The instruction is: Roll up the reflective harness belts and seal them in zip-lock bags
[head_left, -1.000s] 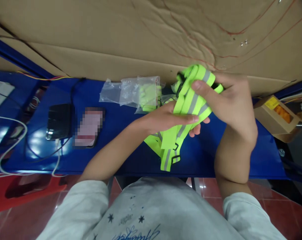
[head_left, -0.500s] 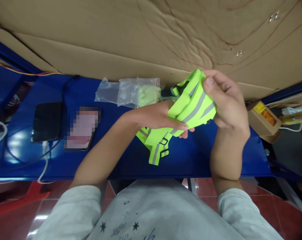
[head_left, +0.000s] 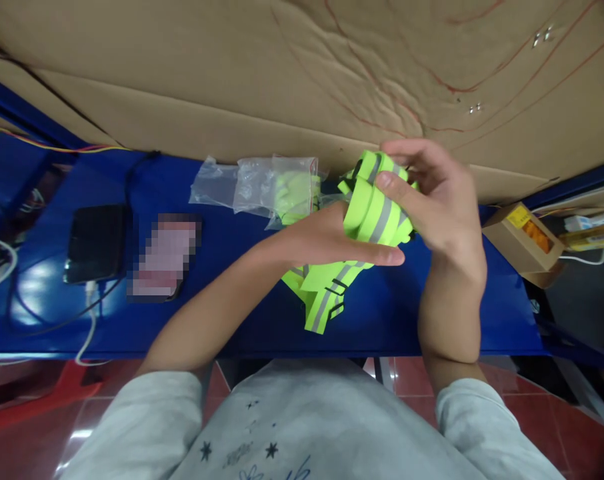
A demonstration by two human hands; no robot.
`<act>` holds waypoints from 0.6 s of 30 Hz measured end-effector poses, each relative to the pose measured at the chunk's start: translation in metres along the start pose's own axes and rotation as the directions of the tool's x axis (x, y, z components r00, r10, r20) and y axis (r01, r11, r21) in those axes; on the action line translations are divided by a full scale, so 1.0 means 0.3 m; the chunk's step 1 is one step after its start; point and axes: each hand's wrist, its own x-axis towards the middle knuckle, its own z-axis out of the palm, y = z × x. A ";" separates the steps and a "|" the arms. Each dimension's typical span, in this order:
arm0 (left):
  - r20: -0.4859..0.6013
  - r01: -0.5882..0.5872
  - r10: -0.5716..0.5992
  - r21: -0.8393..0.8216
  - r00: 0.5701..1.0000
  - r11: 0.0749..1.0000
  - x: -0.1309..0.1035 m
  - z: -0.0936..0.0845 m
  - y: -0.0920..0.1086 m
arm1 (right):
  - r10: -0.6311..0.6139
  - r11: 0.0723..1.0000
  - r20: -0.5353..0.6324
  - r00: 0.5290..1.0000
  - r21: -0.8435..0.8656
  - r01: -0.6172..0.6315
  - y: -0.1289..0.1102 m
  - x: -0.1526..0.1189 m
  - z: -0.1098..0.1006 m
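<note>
A neon-yellow reflective strap point(head_left: 379, 217) with grey stripes is bunched in folds between my two hands. My left hand point(head_left: 349, 243) supports the bundle from below and the left, its thumb stretched along the near side and its other fingers hidden. My right hand point(head_left: 435, 200) grips the upper right of the folds, the thumb pressed on top. Loose ends with black buckles point(head_left: 337, 288) hang below my left wrist over the blue table point(head_left: 382, 320). Behind my left forearm lies a clear plastic bag point(head_left: 295, 190) with neon-yellow material in it.
On the left are a black device point(head_left: 96, 243) with cables plugged in and a phone point(head_left: 166, 257) with a blurred screen. An open cardboard box point(head_left: 525, 240) with orange contents stands at the right. A cardboard panel point(head_left: 207, 73) rises along the back.
The strap bundle has been gathered into a tighter, more upright roll. My right hand has moved slightly left with it, and my left thumb has lifted off the folds.
</note>
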 end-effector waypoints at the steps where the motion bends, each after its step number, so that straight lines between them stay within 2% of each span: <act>1: -0.033 0.002 -0.003 -0.019 0.999 1.000 0.005 0.014 -0.009 | -0.058 0.995 -0.063 0.996 -0.084 0.053 -0.019 -0.008 -0.003; 2: -0.026 0.009 -0.011 -0.075 1.000 0.997 0.008 0.027 -0.016 | -0.102 0.983 -0.103 0.990 -0.164 0.084 -0.044 -0.020 -0.005; 3: 0.030 0.028 -0.024 -0.161 0.999 0.987 0.009 0.039 -0.021 | -0.131 0.968 -0.125 0.983 -0.229 0.100 -0.073 -0.033 -0.006; 4: 0.130 0.066 -0.033 -0.256 0.991 0.964 0.007 0.047 -0.021 | -0.143 0.955 -0.132 0.981 -0.278 0.102 -0.103 -0.046 -0.005; 5: 0.254 0.120 -0.033 -0.334 0.967 0.935 0.004 0.052 -0.019 | -0.133 0.947 -0.130 0.983 -0.310 0.088 -0.131 -0.058 -0.005; 7: 0.478 0.227 -0.015 -0.389 0.878 0.893 -0.005 0.054 -0.009 | -0.090 0.957 -0.148 0.985 -0.287 0.044 -0.165 -0.072 -0.006; 8: 0.543 0.257 -0.011 -0.381 0.840 0.888 -0.009 0.051 -0.005 | -0.055 0.975 -0.155 0.986 -0.223 0.020 -0.166 -0.071 -0.008; 9: 0.573 0.268 -0.014 -0.361 0.819 0.893 -0.011 0.047 -0.004 | -0.004 0.990 -0.128 0.992 -0.138 -0.013 -0.155 -0.066 -0.008; 11: 0.563 0.249 -0.024 -0.326 0.826 0.912 -0.010 0.036 -0.012 | 0.117 0.993 0.051 0.992 0.027 -0.119 -0.102 -0.041 -0.003; 13: 0.515 0.207 -0.024 -0.301 0.857 0.931 -0.003 0.026 -0.033 | 0.233 0.962 0.322 0.918 0.064 -0.267 -0.029 -0.009 0.015; 14: 0.485 0.183 -0.021 -0.290 0.874 0.940 0.003 0.022 -0.045 | 0.254 0.952 0.379 0.890 0.063 -0.299 0.005 0.006 0.029; 15: 0.451 0.156 -0.014 -0.281 0.893 0.947 0.008 0.019 -0.056 | 0.267 0.947 0.394 0.880 0.061 -0.315 0.032 0.018 0.043; 18: 0.328 0.094 0.010 -0.299 0.944 0.950 0.016 0.009 -0.061 | 0.262 0.954 0.319 0.911 0.059 -0.295 0.060 0.035 0.060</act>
